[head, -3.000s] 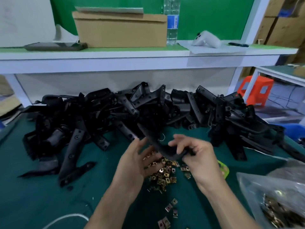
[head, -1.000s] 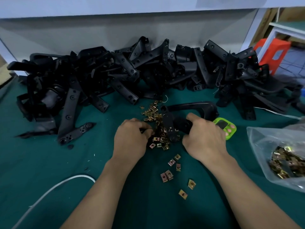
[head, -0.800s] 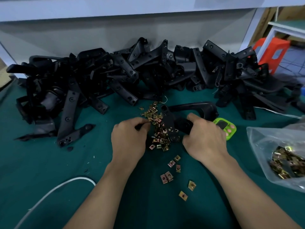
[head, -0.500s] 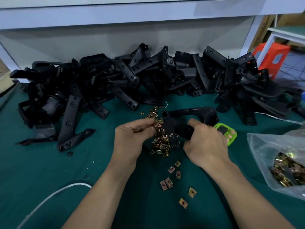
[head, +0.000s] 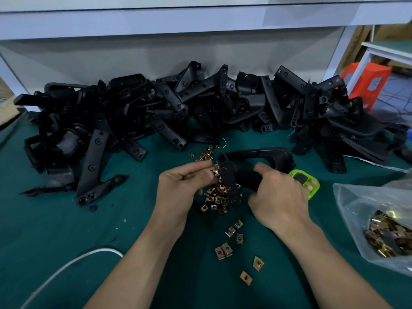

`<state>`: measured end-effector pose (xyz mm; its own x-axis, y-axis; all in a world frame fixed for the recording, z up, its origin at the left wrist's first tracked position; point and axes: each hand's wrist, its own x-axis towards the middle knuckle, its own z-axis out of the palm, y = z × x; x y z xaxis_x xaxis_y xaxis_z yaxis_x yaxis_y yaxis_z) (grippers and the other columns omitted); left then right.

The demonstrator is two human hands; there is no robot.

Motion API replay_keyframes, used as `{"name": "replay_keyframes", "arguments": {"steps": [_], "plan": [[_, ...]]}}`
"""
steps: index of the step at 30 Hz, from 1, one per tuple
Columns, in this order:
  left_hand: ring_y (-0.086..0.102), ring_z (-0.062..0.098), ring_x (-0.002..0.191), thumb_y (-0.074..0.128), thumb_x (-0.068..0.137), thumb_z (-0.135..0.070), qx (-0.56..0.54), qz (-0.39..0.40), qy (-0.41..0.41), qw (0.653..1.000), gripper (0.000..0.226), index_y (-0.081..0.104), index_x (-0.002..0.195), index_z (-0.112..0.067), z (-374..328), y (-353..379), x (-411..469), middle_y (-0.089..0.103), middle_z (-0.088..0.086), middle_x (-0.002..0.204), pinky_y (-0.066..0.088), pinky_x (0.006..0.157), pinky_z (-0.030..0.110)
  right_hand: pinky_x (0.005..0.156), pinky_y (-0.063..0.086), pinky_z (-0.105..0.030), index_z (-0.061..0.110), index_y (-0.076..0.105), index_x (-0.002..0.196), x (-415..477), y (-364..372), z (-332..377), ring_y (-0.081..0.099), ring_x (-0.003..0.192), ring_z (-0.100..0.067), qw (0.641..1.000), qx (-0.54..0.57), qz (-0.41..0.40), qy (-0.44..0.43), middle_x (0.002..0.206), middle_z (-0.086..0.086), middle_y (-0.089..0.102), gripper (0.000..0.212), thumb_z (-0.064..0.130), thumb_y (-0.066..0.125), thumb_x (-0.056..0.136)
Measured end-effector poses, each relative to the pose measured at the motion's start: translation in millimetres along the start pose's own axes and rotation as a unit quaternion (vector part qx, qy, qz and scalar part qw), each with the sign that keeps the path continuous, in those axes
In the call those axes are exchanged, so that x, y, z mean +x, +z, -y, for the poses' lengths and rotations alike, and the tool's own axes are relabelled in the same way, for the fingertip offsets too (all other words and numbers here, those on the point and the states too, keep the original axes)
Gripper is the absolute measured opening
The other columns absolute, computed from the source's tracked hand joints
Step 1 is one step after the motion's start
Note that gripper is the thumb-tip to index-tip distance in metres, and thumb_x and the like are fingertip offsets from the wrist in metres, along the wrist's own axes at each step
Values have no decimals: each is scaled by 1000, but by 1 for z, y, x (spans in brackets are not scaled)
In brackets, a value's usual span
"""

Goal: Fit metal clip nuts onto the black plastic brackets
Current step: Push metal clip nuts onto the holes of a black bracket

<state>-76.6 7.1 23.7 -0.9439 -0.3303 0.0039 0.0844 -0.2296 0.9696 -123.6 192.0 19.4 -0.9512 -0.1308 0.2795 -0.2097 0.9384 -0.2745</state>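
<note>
My right hand (head: pixel 278 197) grips a black plastic bracket (head: pixel 229 177) by its middle, holding its drilled flat arm upright over a heap of brass-coloured clip nuts (head: pixel 215 197). My left hand (head: pixel 180 186) pinches one clip nut (head: pixel 215 171) between thumb and fingers, right against the left edge of that arm. The bracket's curved arm reaches back to the right above the table. Several loose clip nuts (head: pixel 231 241) lie on the green mat nearer to me.
A long pile of black brackets (head: pixel 169 108) fills the back of the green table (head: pixel 44 241). A clear bag of clip nuts (head: pixel 379 228) lies at the right, a green timer (head: pixel 305 181) behind my right hand, a white cable (head: pixel 66 266) at front left.
My left hand has lifted off the clip nut heap with one nut pinched and brought it up to the bracket's arm. My right hand kept its hold on the bracket.
</note>
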Motion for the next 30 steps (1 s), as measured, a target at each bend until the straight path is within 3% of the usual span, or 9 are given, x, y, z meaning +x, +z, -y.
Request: {"name": "replay_keyframes", "arguments": {"steps": [3,6,12,17,20,25,30], "plan": [[76,16,75,82,76,-9,-23,2,-19,1000,14,83,89,-16,-1,0,-2,79,13,84,48,53,16,59,29,-32,35,60,107,0,0,0,40,55,-16,1000,-3,-2,-2,57,16,41,44,17,72,69],[74,13,75,85,66,-20,-15,9,-8,1000,23,83,89,-18,-1,-1,-2,79,10,84,48,55,16,58,29,-31,35,60,109,1,-1,1,41,56,-17,1000,-6,1,-3,57,16,41,45,18,73,70],[75,12,97,85,63,-11,-13,24,24,999,17,84,78,-20,1,-1,1,80,4,97,54,79,12,56,30,-32,36,60,107,1,-1,0,45,58,-20,1000,-10,10,-7,58,15,43,43,19,73,70],[71,7,77,79,72,12,10,15,21,1000,36,84,81,-22,3,0,0,79,3,83,54,71,14,48,19,-24,36,59,103,1,-2,-1,45,58,-19,1000,-9,11,-11,58,15,46,39,19,72,70],[71,8,75,78,72,15,4,13,25,1000,38,84,82,-21,3,1,0,79,5,84,55,69,16,48,16,-23,35,59,103,1,-2,-1,46,59,-21,1000,-7,12,-11,59,14,47,39,18,71,70],[73,8,77,84,69,2,1,8,17,1000,27,84,84,-20,0,3,-1,80,6,86,54,70,13,49,17,-22,36,58,102,1,-3,0,46,59,-20,1000,-5,11,-9,58,14,47,39,18,72,69],[73,9,71,83,74,-21,19,-10,5,1000,11,84,85,-22,-4,3,-4,79,8,82,47,56,14,55,29,-31,35,59,103,1,-3,1,48,60,-22,1000,4,12,1,58,14,47,42,16,72,68]]}}
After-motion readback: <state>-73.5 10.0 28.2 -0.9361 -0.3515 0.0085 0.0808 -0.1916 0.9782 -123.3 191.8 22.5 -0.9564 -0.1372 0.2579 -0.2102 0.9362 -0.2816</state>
